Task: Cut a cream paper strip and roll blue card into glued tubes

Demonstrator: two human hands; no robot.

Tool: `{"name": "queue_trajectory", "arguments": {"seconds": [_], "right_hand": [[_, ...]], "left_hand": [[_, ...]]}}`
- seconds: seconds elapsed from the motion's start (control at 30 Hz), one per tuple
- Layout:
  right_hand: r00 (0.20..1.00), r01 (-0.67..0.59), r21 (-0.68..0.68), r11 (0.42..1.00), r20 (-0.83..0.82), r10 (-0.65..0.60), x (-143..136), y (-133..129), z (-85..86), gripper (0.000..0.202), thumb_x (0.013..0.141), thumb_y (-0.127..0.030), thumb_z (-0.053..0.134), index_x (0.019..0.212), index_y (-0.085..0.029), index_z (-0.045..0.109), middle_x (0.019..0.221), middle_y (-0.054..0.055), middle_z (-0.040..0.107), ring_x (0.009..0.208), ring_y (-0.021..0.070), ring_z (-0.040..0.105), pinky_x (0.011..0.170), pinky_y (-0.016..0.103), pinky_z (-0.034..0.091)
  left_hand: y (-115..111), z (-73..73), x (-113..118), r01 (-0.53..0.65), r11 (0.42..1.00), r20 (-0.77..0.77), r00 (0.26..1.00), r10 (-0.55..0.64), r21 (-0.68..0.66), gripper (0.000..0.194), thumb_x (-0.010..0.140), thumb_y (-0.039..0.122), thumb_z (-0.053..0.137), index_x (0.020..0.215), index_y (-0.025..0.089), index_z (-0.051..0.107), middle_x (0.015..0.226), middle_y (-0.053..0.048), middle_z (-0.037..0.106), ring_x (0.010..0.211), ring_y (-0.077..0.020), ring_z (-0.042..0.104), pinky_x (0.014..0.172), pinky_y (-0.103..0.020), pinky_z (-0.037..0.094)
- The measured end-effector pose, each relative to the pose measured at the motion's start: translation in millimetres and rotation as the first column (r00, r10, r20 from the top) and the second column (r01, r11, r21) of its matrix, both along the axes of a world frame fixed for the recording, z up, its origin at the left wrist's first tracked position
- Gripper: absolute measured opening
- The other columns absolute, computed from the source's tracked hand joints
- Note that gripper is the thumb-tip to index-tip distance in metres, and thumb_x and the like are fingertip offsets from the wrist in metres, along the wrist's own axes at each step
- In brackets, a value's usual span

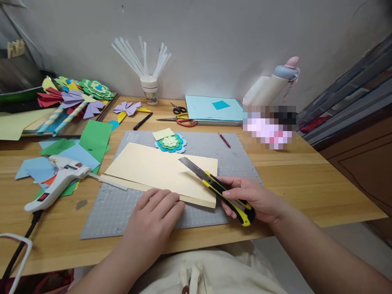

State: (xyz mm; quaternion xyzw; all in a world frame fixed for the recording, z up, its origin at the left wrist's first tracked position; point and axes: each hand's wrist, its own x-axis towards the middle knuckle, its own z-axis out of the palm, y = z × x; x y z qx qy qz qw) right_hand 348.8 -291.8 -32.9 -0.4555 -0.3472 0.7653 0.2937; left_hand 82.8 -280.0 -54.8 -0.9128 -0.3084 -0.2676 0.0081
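Observation:
My right hand (245, 196) is closed around a black and yellow utility knife (219, 185), its blade out and pointing up to the left above the paper. A folded sheet of cream cardstock (165, 169) lies on the grey cutting mat (122, 218), with a narrow strip showing along its front edge. Across that edge rests my left hand (159, 212), its fingers side by side and slightly bent, the thumb hidden. Behind the sheet sit a layered blue and green paper flower (170, 143) and a small cream paper piece (163, 134).
To the left, a white glue gun (61, 179) lies on coloured paper scraps (94, 141). Paper cups with straws (149, 87), scissors (179, 108), pliers (185, 120), a black pen (142, 121) and light blue sheets (205, 108) stand or lie behind. A red pen (224, 140) is on the mat.

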Motion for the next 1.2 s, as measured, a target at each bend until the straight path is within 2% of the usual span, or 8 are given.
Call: {"name": "queue_trajectory", "arguments": {"seconds": [0.13, 0.23, 0.47, 0.63, 0.8, 0.93, 1.03, 1.2], "right_hand": [[0.997, -0.004, -0.036, 0.999, -0.076, 0.002, 3.4, 1.5, -3.8, 0.048, 0.084, -0.025, 0.058, 0.130, -0.015, 0.051, 0.060, 0.003, 0.064, 0.048, 0.0100, 0.056, 0.045, 0.016, 0.042], [0.991, 0.012, -0.045, 0.999, -0.132, -0.018, 6.2, -2.4, -6.0, 0.041, 0.086, -0.025, 0.054, 0.125, -0.012, 0.054, 0.059, 0.004, 0.064, 0.046, 0.0096, 0.054, 0.043, 0.016, 0.039], [0.997, 0.067, 0.049, 0.997, 0.023, -0.068, 8.1, -11.3, -5.7, 0.057, 0.083, -0.025, 0.060, 0.137, -0.014, 0.045, 0.062, 0.004, 0.066, 0.049, 0.0101, 0.055, 0.048, 0.018, 0.042], [0.993, 0.034, 0.050, 0.998, 0.112, -0.039, 5.8, -9.0, -5.8, 0.062, 0.083, -0.027, 0.061, 0.141, -0.018, 0.040, 0.064, 0.003, 0.067, 0.051, 0.0101, 0.056, 0.050, 0.020, 0.044], [0.964, -0.011, 0.047, 0.999, 0.266, -0.002, 5.1, -8.9, -0.2, 0.060, 0.086, -0.028, 0.057, 0.142, -0.021, 0.038, 0.062, -0.001, 0.063, 0.053, 0.0108, 0.056, 0.052, 0.022, 0.046], [0.864, -0.067, 0.153, 0.986, 0.503, -0.019, 14.2, -15.8, 10.4, 0.054, 0.086, -0.031, 0.057, 0.138, -0.020, 0.045, 0.059, -0.003, 0.055, 0.053, 0.0108, 0.053, 0.050, 0.022, 0.045], [0.801, -0.107, 0.226, 0.968, 0.596, -0.051, 20.9, -24.0, 16.3, 0.049, 0.087, -0.035, 0.056, 0.134, -0.020, 0.051, 0.063, -0.002, 0.056, 0.054, 0.0112, 0.053, 0.051, 0.023, 0.046], [0.741, -0.147, 0.263, 0.954, 0.668, -0.070, 24.3, -37.0, 18.1, 0.046, 0.087, -0.043, 0.055, 0.130, -0.026, 0.055, 0.100, 0.007, 0.065, 0.058, 0.0121, 0.057, 0.052, 0.026, 0.049]], "left_hand": [[-0.1, -1.4, 1.6, -0.104, 0.995, -0.041, 0.994, 0.103, -0.010, 0.018, 0.089, 0.012, 0.049, 0.101, 0.020, 0.061, 0.104, -0.003, 0.067, 0.098, -0.0205, 0.058, 0.089, -0.036, 0.034], [0.5, 4.0, 0.4, -0.134, 0.990, -0.015, 0.991, 0.135, 0.044, 0.019, 0.089, 0.009, 0.047, 0.096, 0.020, 0.061, 0.099, -0.003, 0.068, 0.096, -0.0202, 0.059, 0.088, -0.037, 0.034], [0.4, 21.2, -1.4, 0.007, 0.986, -0.008, 1.000, -0.006, 0.165, 0.021, 0.090, 0.008, 0.047, 0.101, 0.020, 0.061, 0.100, -0.003, 0.069, 0.101, -0.0182, 0.058, 0.089, -0.035, 0.035], [-5.7, 14.1, -2.9, 0.021, 0.999, -0.134, 0.991, -0.017, 0.027, 0.030, 0.096, 0.016, 0.033, 0.103, 0.020, 0.061, 0.102, -0.003, 0.068, 0.102, -0.0187, 0.055, 0.090, -0.035, 0.032], [-6.5, 6.5, -2.0, -0.013, 0.996, -0.214, 0.977, -0.008, -0.094, 0.031, 0.094, 0.014, 0.036, 0.107, 0.026, 0.062, 0.097, 0.000, 0.066, 0.093, -0.0181, 0.056, 0.087, -0.036, 0.030], [-3.2, 7.2, 2.6, -0.037, 0.990, -0.199, 0.980, 0.010, -0.136, 0.029, 0.092, 0.013, 0.040, 0.104, 0.027, 0.062, 0.104, -0.001, 0.065, 0.098, -0.0190, 0.055, 0.091, -0.037, 0.029], [-0.5, 7.9, 9.0, 0.003, 0.991, -0.200, 0.979, -0.030, -0.134, 0.031, 0.091, 0.012, 0.041, 0.110, 0.026, 0.060, 0.114, -0.001, 0.063, 0.109, -0.0188, 0.052, 0.095, -0.037, 0.027], [1.8, 8.3, 19.1, 0.060, 0.975, -0.287, 0.950, -0.121, -0.213, 0.040, 0.089, 0.015, 0.048, 0.126, 0.031, 0.049, 0.117, 0.002, 0.061, 0.109, -0.0162, 0.051, 0.094, -0.034, 0.027]]}}
